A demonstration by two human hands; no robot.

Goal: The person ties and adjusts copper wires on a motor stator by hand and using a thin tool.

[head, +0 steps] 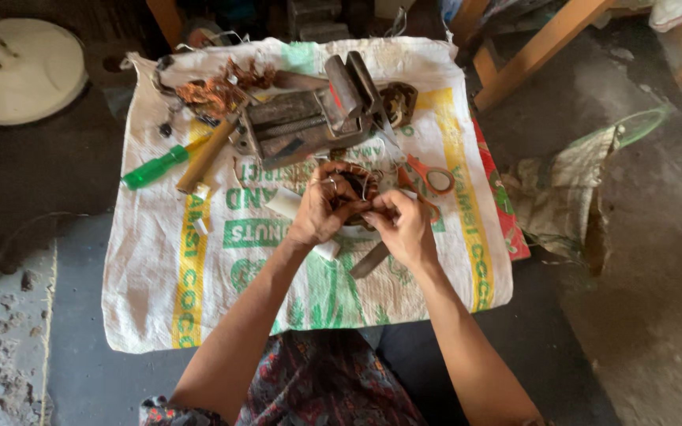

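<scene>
At frame centre, over the printed sack (199, 300), the left hand (319, 211) grips a round wire coil (354, 183) while the right hand (401, 225) pinches a thin strand, which could snap if tugged hard, scissors (428, 177) lying just beside.
</scene>
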